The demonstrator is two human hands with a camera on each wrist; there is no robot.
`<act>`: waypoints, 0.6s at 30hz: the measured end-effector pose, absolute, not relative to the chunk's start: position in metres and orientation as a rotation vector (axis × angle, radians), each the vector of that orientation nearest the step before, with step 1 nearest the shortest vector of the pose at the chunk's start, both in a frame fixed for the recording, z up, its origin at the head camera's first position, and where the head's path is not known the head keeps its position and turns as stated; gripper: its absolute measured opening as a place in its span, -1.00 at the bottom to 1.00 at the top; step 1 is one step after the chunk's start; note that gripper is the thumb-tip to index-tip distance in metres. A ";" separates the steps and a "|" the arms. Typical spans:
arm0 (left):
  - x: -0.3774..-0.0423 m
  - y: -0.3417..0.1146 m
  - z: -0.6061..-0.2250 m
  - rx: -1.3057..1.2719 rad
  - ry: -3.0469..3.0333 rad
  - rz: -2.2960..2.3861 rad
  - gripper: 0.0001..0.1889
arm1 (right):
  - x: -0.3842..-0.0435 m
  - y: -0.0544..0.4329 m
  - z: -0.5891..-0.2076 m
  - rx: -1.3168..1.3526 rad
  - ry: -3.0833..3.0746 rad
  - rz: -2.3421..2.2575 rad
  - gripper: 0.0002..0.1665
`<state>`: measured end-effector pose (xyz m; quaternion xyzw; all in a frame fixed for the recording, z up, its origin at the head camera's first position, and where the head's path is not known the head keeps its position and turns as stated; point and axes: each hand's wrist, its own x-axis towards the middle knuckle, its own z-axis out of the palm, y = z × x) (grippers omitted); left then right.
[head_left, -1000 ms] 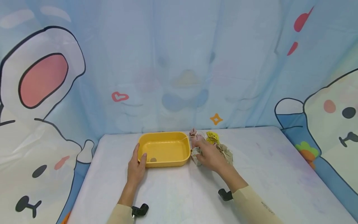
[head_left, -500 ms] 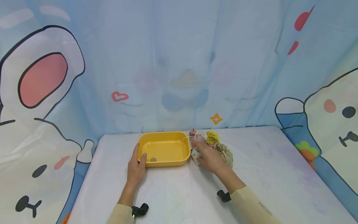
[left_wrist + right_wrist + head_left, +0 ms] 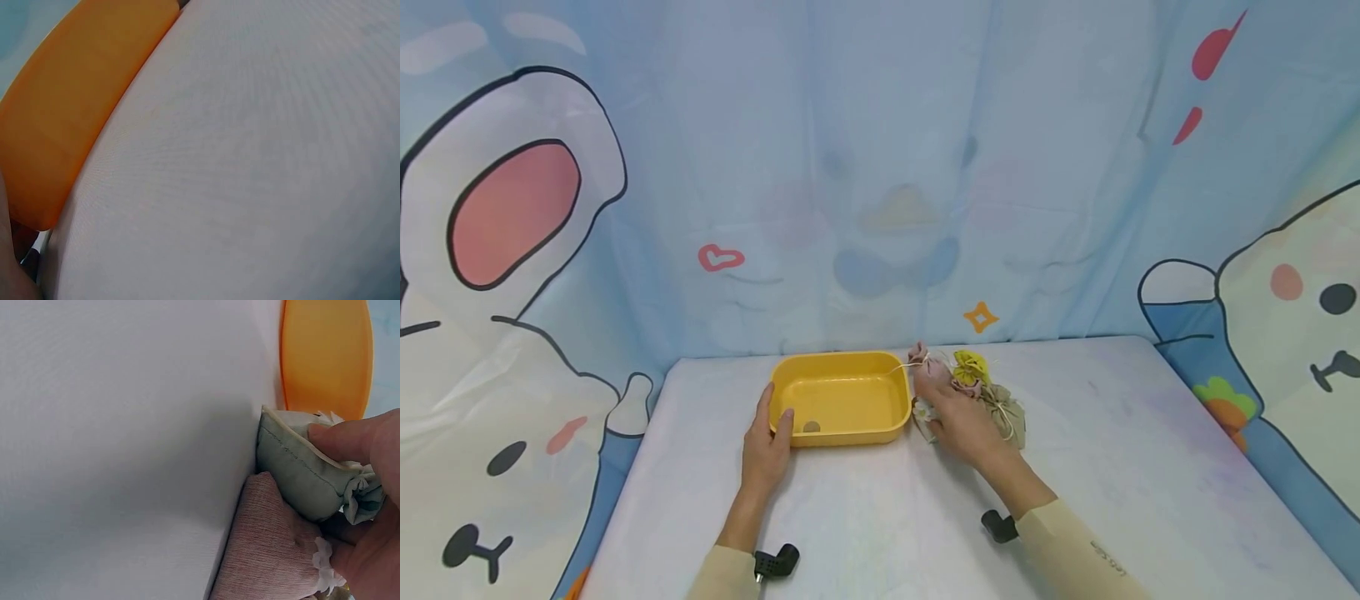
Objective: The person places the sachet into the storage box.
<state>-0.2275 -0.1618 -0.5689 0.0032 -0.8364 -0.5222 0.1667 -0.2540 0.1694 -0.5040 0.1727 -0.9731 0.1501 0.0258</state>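
At the left end of a yellow plastic tray [image 3: 850, 407], my left hand [image 3: 765, 457] grips the wall, with the thumb over the rim. My right hand [image 3: 964, 427] is among small cloth drawstring pouches just right of the tray. The right wrist view shows its thumb and fingers pinching a grey-green pouch [image 3: 297, 465] with pale trim and a gathered neck. Beside that lies a reddish-brown pouch [image 3: 265, 550] with a white tie, close against the fingers. Behind the hand in the head view are a pink pouch [image 3: 929, 372] and a yellow pouch [image 3: 971, 367].
An olive-beige pouch [image 3: 1011, 417] lies right of my right hand. A small round greyish spot [image 3: 811, 427] shows inside the tray. All of it rests on a white-covered table [image 3: 865, 517], with a blue cartoon curtain [image 3: 880, 167] hanging along the back edge.
My right hand has shifted slightly and its fingers have moved on the pouch, so its white flower shows more. My left hand and the tray have stayed in place.
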 end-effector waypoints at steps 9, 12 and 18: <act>-0.228 -0.162 -0.569 0.014 -2.385 -1.479 -0.35 | -0.259 0.171 -0.507 0.363 -3.021 0.615 -0.19; -0.228 -0.161 -0.569 0.014 -2.383 -1.478 -0.35 | -0.259 0.173 -0.509 0.415 -2.985 0.638 -0.32; -0.229 -0.161 -0.570 0.023 -2.393 -1.480 -0.35 | -0.259 0.175 -0.510 0.476 -2.917 0.681 -0.34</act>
